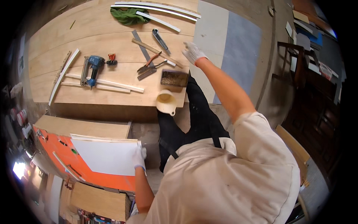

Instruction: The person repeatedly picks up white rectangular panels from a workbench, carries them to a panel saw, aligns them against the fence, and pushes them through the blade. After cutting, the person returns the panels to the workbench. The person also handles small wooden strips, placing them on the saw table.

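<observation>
One white panel (106,155) looks light, stiffish, best held by opposite edges; left hand (139,156) at its edge, grip unclear; right hand (194,53) loosely open, seemingly empty

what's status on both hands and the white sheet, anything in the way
Left hand at right edge of white sheet, grip unclear. Right hand looks open and empty. Sheet over orange surface, pale strip along far edge.

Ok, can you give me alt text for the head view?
A person's white-gloved left hand is at the right edge of a flat white sheet on an orange surface, while the white-gloved right hand is open near the edge of a pale wooden worktop. On the worktop lie a blue nail gun, orange-handled pincers and thin white strips.
</observation>
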`<state>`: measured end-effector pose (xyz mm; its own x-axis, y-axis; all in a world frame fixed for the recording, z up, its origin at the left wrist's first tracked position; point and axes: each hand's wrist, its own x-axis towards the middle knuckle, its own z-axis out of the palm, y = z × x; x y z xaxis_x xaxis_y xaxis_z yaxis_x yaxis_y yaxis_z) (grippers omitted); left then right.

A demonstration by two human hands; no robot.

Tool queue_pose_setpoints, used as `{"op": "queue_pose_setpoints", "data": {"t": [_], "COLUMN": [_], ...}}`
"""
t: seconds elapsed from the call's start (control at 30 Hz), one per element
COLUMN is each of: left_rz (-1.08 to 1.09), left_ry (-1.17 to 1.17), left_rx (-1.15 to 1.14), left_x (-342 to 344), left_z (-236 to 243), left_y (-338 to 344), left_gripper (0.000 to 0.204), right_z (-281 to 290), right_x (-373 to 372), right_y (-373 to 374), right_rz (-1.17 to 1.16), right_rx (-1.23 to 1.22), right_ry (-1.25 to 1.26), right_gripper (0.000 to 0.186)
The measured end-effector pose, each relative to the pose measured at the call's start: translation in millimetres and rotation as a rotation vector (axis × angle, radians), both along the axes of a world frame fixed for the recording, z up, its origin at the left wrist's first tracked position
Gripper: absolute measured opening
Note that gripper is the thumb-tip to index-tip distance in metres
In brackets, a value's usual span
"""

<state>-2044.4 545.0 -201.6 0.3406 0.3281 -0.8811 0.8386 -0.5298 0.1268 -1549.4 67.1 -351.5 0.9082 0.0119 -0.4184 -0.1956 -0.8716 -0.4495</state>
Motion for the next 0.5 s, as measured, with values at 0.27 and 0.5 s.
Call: {"op": "queue_pose_setpoints", "data": {"t": [0.27,0.5], "left_rz": [0.284,0.020], "left_ry": [0.270,-0.153], "left_rx": [-0.192,-0.176], "left_x": [-102,12], "left_z": [101,95], "left_y": [-203,-258], "left_gripper": [0.036,0.037], "right_z": [-80,-77], "right_x": [159,104], "right_y": [23,-5], "right_rz": [0.208,0.273], "right_rx": [-0.239,0.108], "right_ry": [0.024,0.202], "right_gripper": [0.031,0.028]}}
